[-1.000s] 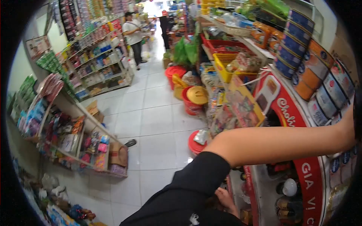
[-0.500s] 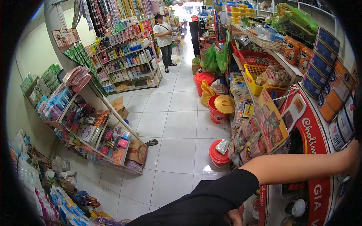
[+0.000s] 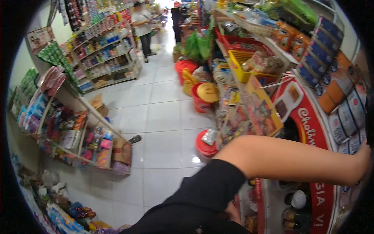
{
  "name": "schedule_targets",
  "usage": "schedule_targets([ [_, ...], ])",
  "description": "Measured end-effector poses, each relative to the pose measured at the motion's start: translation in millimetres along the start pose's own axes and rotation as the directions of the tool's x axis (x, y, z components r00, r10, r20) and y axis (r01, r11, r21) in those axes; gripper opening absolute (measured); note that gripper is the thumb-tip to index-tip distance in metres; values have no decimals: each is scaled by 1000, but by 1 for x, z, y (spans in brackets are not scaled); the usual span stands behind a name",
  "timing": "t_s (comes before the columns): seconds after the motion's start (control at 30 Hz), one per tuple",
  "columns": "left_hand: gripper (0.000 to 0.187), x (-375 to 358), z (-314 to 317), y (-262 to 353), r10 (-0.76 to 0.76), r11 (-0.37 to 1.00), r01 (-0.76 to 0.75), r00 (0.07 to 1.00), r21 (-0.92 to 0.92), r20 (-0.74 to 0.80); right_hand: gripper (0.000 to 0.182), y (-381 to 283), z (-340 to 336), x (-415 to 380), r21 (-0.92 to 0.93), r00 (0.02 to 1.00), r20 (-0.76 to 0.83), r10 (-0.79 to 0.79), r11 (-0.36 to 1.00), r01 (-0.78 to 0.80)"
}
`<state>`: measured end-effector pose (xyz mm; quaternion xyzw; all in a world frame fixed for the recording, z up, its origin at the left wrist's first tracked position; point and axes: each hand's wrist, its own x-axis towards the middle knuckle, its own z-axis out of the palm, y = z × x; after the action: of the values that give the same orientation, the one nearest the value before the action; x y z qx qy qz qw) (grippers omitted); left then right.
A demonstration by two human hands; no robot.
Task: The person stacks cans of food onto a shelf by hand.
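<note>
Head view: the right arm (image 3: 296, 160) stretches across to the far right, its hand (image 3: 364, 156) at the stacked packets (image 3: 343, 113) on the red display stand (image 3: 311, 128), the grip cut off by the picture edge, so I cannot tell its state; the left hand (image 3: 233, 212) shows only partly below the black sleeve (image 3: 210, 195), grip hidden; a person (image 3: 142, 23) stands down the aisle.

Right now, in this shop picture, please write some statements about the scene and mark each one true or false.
1. The person's arm stretches out toward the red display stand. True.
2. The floor is covered with green carpet. False: it has pale tiles.
3. A yellow basket sits on the shelving to the right. True.
4. The aisle holds no other person. False: another person stands far down it.
5. A red bucket carries a yellow lid. True.
</note>
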<state>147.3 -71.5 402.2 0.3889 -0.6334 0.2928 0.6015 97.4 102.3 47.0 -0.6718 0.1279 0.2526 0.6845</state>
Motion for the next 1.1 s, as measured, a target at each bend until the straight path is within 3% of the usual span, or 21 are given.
schedule_targets([
  [0.1, 65, -14, -85, 15, -1, 999, 4, 998, 50, -55, 43, -1, -3, 11, -37, 975, 104, -194, 979, 198],
  [0.13, 65, -23, -112, 19, -39, 996, 43, 998, 77, -47, 44, -38, 2, 6, -51, 956, 156, -250, 964, 261],
  [0.2, 65, -45, -161, 20, -258, 958, 242, 962, 152, 93, 49, -4, -9, 19, -100, 905, 293, -307, 932, 348],
  [0.23, 65, -65, -187, 16, -435, 894, 391, 875, 217, 214, 53, -5, -12, 23, -123, 877, 366, -312, 918, 378],
  [0.27, 63, -84, -212, 10, -648, 760, 583, 643, 288, 408, 59, -2, -12, 29, -133, 843, 432, -320, 902, 410],
  [0.33, 59, -181, -228, -16, -752, 651, 615, 441, 446, 491, 57, 30, -8, 48, -31, 849, 430, -306, 935, 353],
  [0.37, 58, -216, -239, -21, -824, 503, 640, 152, 581, 546, 55, 40, -8, 56, -11, 840, 436, -322, 932, 363],
  [0.43, 59, -341, -252, -26, -840, 422, 608, -15, 672, 542, 52, 39, -9, 62, -72, 845, 417, -334, 915, 397],
  [0.47, 55, -357, -260, -13, -826, 276, 612, -245, 741, 509, 50, 33, -4, 59, -32, 857, 411, -312, 934, 356],
  [0.53, 57, -429, -272, 5, -697, 249, 550, -469, 797, 542, 48, 4, 1, 55, 41, 877, 396, -273, 959, 280],
  [0.57, 58, -455, -277, 20, -710, 122, 636, -480, 762, 515, 43, -13, 4, 49, 18, 914, 365, -175, 983, 181],
  [0.63, 60, -487, -282, 37, -727, -132, 763, -508, 633, 461, 41, -25, 3, 48, 13, 934, 329, -138, 990, 142],
  [0.73, 63, -498, -288, 26, -756, -42, 788, -428, 615, 495, 41, -25, 10, 50, -14, 960, 241, -139, 989, 146],
  [0.87, 56, -471, -278, 7, -758, 205, 689, -338, 695, 558, 42, -34, 9, 51, -40, 974, 197, -116, 991, 126],
  [0.93, 54, -465, -267, 1, -779, 271, 672, -268, 689, 567, 42, -38, 9, 51, -74, 977, 190, -92, 991, 108],
  [1.07, 51, -490, -249, 0, -747, 454, 653, -93, 606, 659, 40, -27, 11, 48, 39, 977, 129, -169, 986, 165],
  [1.1, 51, -488, -246, 2, -743, 423, 661, -138, 620, 655, 41, -27, 11, 45, 33, 984, 122, -130, 991, 127],
])
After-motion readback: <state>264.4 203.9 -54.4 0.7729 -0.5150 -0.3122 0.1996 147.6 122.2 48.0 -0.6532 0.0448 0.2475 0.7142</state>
